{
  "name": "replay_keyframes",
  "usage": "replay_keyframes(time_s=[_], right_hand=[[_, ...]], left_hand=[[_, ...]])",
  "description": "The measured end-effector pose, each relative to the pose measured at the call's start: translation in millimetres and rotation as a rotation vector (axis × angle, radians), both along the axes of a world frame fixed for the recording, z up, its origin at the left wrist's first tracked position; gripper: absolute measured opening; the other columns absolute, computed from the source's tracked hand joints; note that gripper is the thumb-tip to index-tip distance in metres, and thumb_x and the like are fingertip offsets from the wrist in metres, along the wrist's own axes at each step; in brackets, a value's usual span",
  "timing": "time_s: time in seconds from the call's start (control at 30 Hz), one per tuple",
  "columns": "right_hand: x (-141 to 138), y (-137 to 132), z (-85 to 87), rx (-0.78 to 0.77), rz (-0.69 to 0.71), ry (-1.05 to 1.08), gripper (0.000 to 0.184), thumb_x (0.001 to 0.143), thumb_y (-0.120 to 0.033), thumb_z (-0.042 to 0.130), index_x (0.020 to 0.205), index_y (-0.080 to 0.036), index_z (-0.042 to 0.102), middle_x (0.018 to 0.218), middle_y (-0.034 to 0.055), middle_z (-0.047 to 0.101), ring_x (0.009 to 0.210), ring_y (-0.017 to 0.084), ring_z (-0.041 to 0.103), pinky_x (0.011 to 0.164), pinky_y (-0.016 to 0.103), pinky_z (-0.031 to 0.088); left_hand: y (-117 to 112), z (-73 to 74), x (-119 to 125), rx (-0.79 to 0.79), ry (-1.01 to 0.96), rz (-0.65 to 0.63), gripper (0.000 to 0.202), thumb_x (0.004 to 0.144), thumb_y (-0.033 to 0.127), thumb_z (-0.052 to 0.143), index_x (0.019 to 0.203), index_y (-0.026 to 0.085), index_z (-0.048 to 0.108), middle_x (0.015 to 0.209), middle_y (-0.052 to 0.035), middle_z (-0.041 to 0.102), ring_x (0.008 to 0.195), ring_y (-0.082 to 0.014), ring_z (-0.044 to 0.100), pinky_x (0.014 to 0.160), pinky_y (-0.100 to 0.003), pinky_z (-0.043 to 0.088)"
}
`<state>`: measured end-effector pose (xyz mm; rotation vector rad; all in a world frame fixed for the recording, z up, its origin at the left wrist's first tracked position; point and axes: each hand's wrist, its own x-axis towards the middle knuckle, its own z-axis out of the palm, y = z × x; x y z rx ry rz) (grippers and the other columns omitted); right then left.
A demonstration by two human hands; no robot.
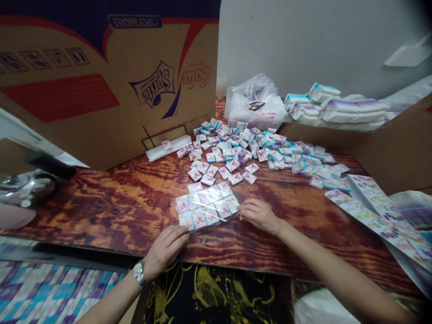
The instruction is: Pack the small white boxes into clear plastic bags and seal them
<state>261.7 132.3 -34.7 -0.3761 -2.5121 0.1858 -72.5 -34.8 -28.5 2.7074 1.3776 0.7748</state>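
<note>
My left hand (164,247) and my right hand (258,216) press in from opposite sides on a block of small printed packets (205,207) wrapped in clear plastic film. The block lies flat on a varnished wooden table (135,211), with the film loose at its edges. A few more packets touch its far side. Beyond my right hand, several small white-and-blue packets (236,153) lie scattered in a wide heap. A wristwatch (138,273) sits on my left wrist.
An upside-down Sprite and cola cardboard box (111,85) stands at the back left. A clear plastic bag (254,105) and larger wrapped packs (337,108) lie behind the heap. Printed sheets (378,216) lie at the right, and a metal appliance (23,189) sits at the left.
</note>
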Motion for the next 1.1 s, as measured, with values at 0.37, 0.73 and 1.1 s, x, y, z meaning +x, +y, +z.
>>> replay_keyframes(time_s=[0.37,0.73,1.1], right_hand=[[-12.6,-3.8,-4.8,-0.236,-0.17,0.083,0.015,0.093,-0.024,0.045,0.094,-0.021,0.06,0.078,0.0048,0.063,0.078,0.017,0.057,0.073,0.031,0.049],[-29.1,-4.0,-0.3,-0.689,-0.422,0.141,0.023,0.092,-0.034,0.04,0.077,-0.021,0.053,0.07,-0.0007,0.058,0.065,0.014,0.054,0.063,0.026,0.042],[-51.0,4.2,10.3,-0.701,-0.669,-0.016,0.025,0.085,-0.035,0.039,0.063,-0.022,0.041,0.055,-0.0036,0.047,0.053,0.014,0.045,0.051,0.023,0.028]], left_hand=[[3.0,-2.6,9.9,-0.099,-0.336,0.171,0.02,0.088,0.014,0.051,0.102,0.021,0.062,0.098,-0.0049,0.068,0.096,-0.0151,0.061,0.088,-0.03,0.049],[12.5,4.7,19.3,-0.36,-0.706,0.554,0.024,0.084,0.037,0.055,0.075,0.019,0.068,0.075,-0.0035,0.066,0.075,-0.0164,0.06,0.07,-0.026,0.049],[34.1,0.7,24.1,-0.596,-1.181,0.765,0.038,0.067,0.052,0.068,0.069,0.014,0.065,0.065,-0.002,0.065,0.059,-0.0127,0.056,0.06,-0.023,0.045]])
